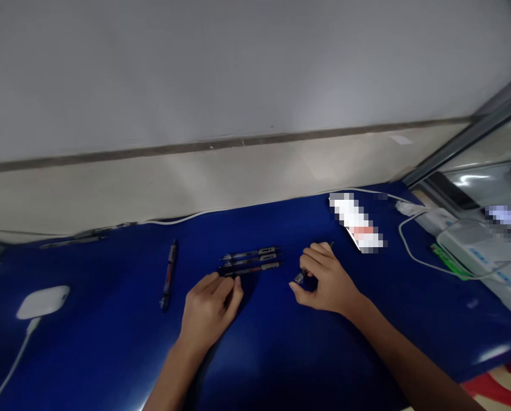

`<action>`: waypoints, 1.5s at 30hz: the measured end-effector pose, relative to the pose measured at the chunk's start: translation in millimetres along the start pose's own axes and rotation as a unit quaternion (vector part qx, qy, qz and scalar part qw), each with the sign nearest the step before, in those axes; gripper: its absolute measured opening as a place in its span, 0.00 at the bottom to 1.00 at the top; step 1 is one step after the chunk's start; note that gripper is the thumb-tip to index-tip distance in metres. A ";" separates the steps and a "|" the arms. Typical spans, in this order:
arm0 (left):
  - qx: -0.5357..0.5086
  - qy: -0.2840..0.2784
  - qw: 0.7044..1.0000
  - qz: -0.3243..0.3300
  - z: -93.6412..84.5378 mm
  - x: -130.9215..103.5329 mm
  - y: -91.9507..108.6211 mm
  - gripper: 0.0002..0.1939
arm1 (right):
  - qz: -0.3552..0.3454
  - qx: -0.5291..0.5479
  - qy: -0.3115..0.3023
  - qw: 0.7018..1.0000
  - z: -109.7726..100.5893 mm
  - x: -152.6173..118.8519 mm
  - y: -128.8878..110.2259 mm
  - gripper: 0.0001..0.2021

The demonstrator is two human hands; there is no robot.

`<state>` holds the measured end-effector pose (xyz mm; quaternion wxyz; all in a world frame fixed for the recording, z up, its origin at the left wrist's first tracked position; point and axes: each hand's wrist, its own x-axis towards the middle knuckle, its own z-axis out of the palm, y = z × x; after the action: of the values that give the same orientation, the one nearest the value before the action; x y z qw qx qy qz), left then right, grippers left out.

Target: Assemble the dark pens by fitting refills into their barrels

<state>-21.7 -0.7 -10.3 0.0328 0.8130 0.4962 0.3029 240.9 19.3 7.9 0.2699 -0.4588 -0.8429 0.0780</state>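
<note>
Several dark pens (255, 260) lie side by side on the blue table (247, 359), pointing roughly left to right. My left hand (213, 302) rests just below their left ends, its fingers curled, and whatever they may hold is hidden. Right of the row, my right hand (326, 279) is closed round a dark pen (300, 277); one end shows between thumb and fingers, and a tip sticks out beyond the knuckles. Another dark pen (169, 277) with a reddish middle lies nearly upright in view, left of my left hand.
A blurred-out phone (356, 222) lies behind my right hand. At far left is a white case (44, 302) with a cable. A power strip (482, 257) and green packet (450, 262) are at right. More pens (88, 235) lie along the wall.
</note>
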 end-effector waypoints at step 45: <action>0.034 0.043 0.999 -0.003 0.5 -1.1 10.2 0.20 | -0.114 -0.023 -0.029 0.993 10.8 -6.8 -15.1 0.11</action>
<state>-13.7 -6.6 -7.6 -0.0149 0.7987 0.5092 0.3203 227.1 6.5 1.9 0.2418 -0.3635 -0.8987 0.0402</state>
